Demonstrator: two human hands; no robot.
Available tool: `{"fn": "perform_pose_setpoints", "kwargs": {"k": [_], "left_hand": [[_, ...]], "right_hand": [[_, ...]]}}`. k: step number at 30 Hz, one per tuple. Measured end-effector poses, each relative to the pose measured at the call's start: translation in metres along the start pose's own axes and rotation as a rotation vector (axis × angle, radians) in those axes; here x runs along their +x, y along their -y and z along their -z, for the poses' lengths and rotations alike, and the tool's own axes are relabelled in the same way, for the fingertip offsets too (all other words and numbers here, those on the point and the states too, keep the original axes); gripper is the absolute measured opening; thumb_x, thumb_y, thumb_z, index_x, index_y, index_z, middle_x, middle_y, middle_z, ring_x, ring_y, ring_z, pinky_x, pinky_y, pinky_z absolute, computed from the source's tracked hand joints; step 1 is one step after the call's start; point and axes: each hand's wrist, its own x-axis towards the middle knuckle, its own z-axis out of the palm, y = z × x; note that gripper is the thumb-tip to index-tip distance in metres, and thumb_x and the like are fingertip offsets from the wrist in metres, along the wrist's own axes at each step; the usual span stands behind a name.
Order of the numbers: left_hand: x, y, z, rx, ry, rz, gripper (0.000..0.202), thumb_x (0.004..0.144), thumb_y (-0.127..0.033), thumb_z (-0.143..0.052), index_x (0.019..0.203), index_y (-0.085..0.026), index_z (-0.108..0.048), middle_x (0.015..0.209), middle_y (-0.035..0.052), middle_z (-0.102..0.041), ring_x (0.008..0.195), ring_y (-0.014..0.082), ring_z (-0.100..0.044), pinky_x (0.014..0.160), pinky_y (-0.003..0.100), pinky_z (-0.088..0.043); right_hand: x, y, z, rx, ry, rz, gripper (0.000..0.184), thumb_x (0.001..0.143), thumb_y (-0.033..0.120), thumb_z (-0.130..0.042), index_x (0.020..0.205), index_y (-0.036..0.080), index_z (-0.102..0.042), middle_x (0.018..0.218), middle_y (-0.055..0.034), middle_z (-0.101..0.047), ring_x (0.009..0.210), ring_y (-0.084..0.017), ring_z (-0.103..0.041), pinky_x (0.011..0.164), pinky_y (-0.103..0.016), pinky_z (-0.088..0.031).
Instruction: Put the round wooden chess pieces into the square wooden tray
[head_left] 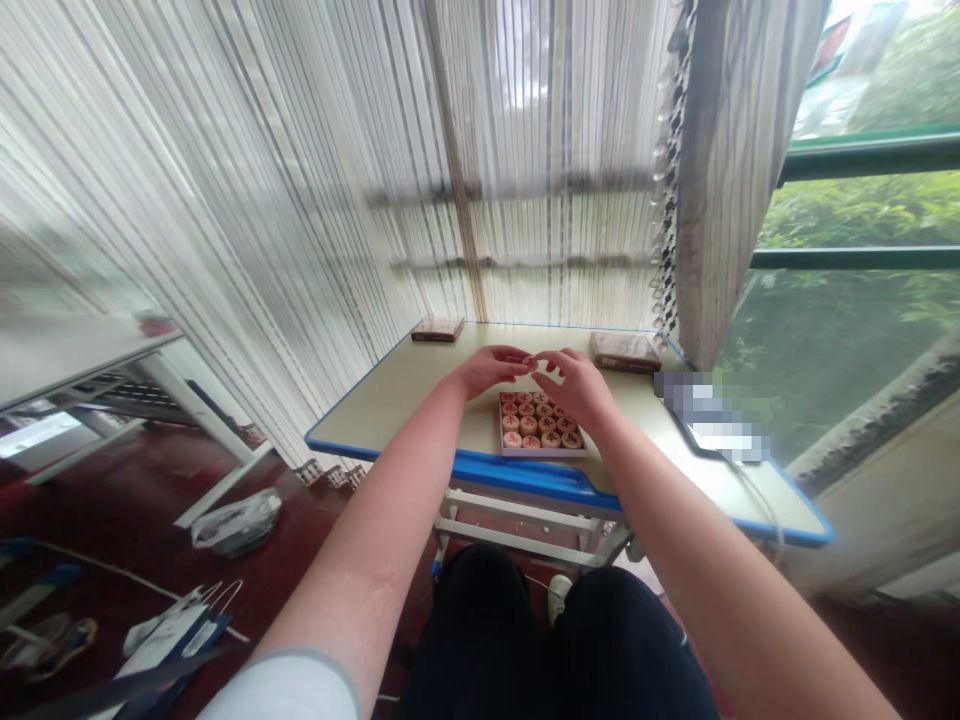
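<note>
A shallow box (543, 453) of round wooden xiangqi pieces (530, 423) lies near the front edge of the desk. The pieces sit in rows, with red or dark characters on top. Just beyond the box, my left hand (493, 370) and my right hand (576, 385) meet at the fingertips. Between them is a small xiangqi piece (530, 362), mostly hidden by the fingers. Both hands are closed on it. My right hand and wrist cover the far right corner of the box.
The pale desk (397, 395) has a blue rim. A brown box (438, 329) lies at its back left, another box (625, 352) at the back right. A device with a cable, partly pixelated, rests on the right side. String curtains (525, 230) hang behind; bags (236, 520) lie on the floor.
</note>
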Motion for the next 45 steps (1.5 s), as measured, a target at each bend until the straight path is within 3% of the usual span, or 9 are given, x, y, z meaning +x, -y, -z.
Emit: {"fn": "perform_pose_setpoints", "kwargs": {"k": [10, 13, 16, 19, 21, 26, 36, 42, 45], "left_hand": [[-0.004, -0.005, -0.001, -0.020, 0.060, 0.053, 0.041, 0.054, -0.030, -0.079, 0.091, -0.016, -0.069, 0.084, 0.0041, -0.064, 0.064, 0.0064, -0.049, 0.056, 0.022, -0.033], [-0.002, -0.004, 0.000, -0.005, 0.069, 0.056, 0.044, 0.060, -0.038, -0.075, 0.097, -0.016, -0.067, 0.088, 0.0059, -0.065, 0.064, 0.0072, -0.051, 0.057, 0.023, -0.036], [0.005, 0.002, 0.005, 0.135, -0.138, 0.047, 0.048, 0.077, -0.055, -0.052, 0.102, -0.017, -0.064, 0.092, 0.0082, -0.065, 0.066, 0.0107, -0.054, 0.060, 0.026, -0.040], [0.013, 0.014, 0.013, 0.562, -0.468, -0.007, 0.052, 0.084, -0.057, -0.036, 0.088, -0.014, -0.065, 0.087, 0.0101, -0.065, 0.077, 0.0174, -0.057, 0.069, 0.031, -0.043], [0.016, 0.023, 0.018, 0.836, -0.548, -0.066, 0.049, 0.086, -0.054, -0.035, 0.079, -0.015, -0.064, 0.084, 0.0100, -0.064, 0.086, 0.0203, -0.056, 0.078, 0.032, -0.041], [0.020, 0.032, 0.022, 1.037, -0.562, -0.106, 0.047, 0.089, -0.048, -0.030, 0.079, -0.017, -0.063, 0.085, 0.0090, -0.064, 0.090, 0.0194, -0.055, 0.082, 0.030, -0.039], [0.022, 0.037, 0.028, 1.062, -0.568, -0.096, 0.047, 0.087, -0.050, -0.032, 0.083, -0.016, -0.064, 0.088, 0.0087, -0.065, 0.087, 0.0187, -0.056, 0.080, 0.028, -0.040], [0.023, 0.039, 0.029, 1.048, -0.565, -0.090, 0.045, 0.085, -0.050, -0.035, 0.085, -0.016, -0.065, 0.088, 0.0092, -0.066, 0.085, 0.0186, -0.057, 0.078, 0.028, -0.041], [0.023, 0.039, 0.028, 1.048, -0.558, -0.074, 0.044, 0.085, -0.049, -0.036, 0.086, -0.016, -0.065, 0.089, 0.0088, -0.066, 0.086, 0.0183, -0.057, 0.078, 0.028, -0.041]], "right_hand": [[0.002, 0.000, -0.002, 0.000, -0.018, 0.016, 0.021, 0.080, 0.037, -0.056, 0.094, 0.024, -0.064, 0.082, -0.0035, -0.061, 0.080, -0.018, -0.054, 0.066, -0.029, -0.041], [0.002, 0.002, -0.001, 0.006, -0.021, 0.006, 0.022, 0.080, 0.039, -0.055, 0.092, 0.023, -0.064, 0.081, -0.0037, -0.062, 0.079, -0.018, -0.054, 0.067, -0.029, -0.041], [0.003, 0.004, 0.000, 0.006, -0.023, -0.018, 0.024, 0.080, 0.039, -0.054, 0.092, 0.021, -0.064, 0.081, -0.0038, -0.062, 0.077, -0.017, -0.054, 0.068, -0.029, -0.041], [0.004, 0.004, 0.002, 0.034, 0.012, -0.048, 0.026, 0.078, 0.041, -0.055, 0.090, 0.020, -0.064, 0.080, -0.0039, -0.062, 0.073, -0.016, -0.054, 0.066, -0.028, -0.041], [0.005, 0.002, 0.002, 0.077, 0.067, -0.064, 0.028, 0.076, 0.043, -0.056, 0.089, 0.019, -0.065, 0.080, -0.0038, -0.063, 0.069, -0.015, -0.054, 0.064, -0.027, -0.041], [0.006, -0.003, 0.002, 0.081, 0.094, -0.161, 0.030, 0.073, 0.043, -0.058, 0.087, 0.018, -0.067, 0.076, -0.0042, -0.063, 0.065, -0.015, -0.054, 0.061, -0.027, -0.040], [0.005, 0.002, 0.011, 0.189, 0.172, -0.225, 0.030, 0.069, 0.044, -0.062, 0.084, 0.018, -0.068, 0.071, -0.0028, -0.062, 0.062, -0.013, -0.052, 0.058, -0.026, -0.039], [0.003, 0.004, 0.021, 0.309, 0.335, -0.216, 0.029, 0.066, 0.042, -0.064, 0.084, 0.020, -0.069, 0.069, -0.0008, -0.058, 0.060, -0.012, -0.049, 0.052, -0.023, -0.036], [0.003, 0.004, 0.028, 0.316, 0.350, -0.223, 0.029, 0.065, 0.042, -0.065, 0.085, 0.021, -0.070, 0.066, 0.0003, -0.054, 0.059, -0.011, -0.047, 0.051, -0.023, -0.035]]}}
